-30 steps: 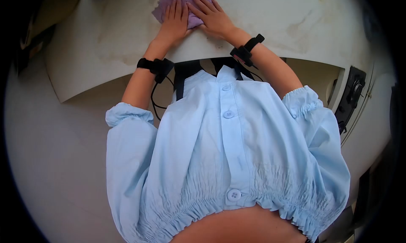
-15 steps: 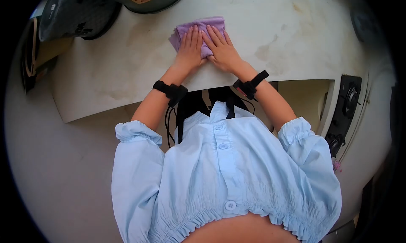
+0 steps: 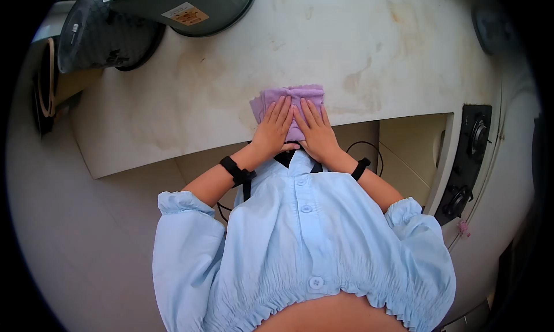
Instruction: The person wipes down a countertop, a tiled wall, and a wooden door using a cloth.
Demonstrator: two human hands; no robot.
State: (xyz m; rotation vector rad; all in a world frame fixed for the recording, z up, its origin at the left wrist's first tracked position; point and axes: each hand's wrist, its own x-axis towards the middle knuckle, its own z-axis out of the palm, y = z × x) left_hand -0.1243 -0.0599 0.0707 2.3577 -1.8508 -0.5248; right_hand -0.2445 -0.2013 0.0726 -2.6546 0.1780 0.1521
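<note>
A folded purple cloth [image 3: 306, 93] lies at the near edge of the pale, stained counter [image 3: 323, 49], and its lower part reaches to the edge. My left hand [image 3: 272, 131] rests flat on the cloth's left half, fingers stretched forward and slightly spread. Beside it, my right hand [image 3: 318, 134] presses flat on the right half in the same way. The thumbs point inward near the cloth's lower end. Neither hand grips the cloth. Part of it is hidden under my palms.
A dark green bin-like container [image 3: 199, 11] and a clear dark container [image 3: 107, 34] stand at the back left. A black gas hob [image 3: 464, 161] sits to the right. Below the counter edge is a recess [image 3: 407, 150] with a black cable.
Both hands and the purple cloth have come toward my body and slightly right, from farther in on the counter to its near edge. The view has also tilted a little.
</note>
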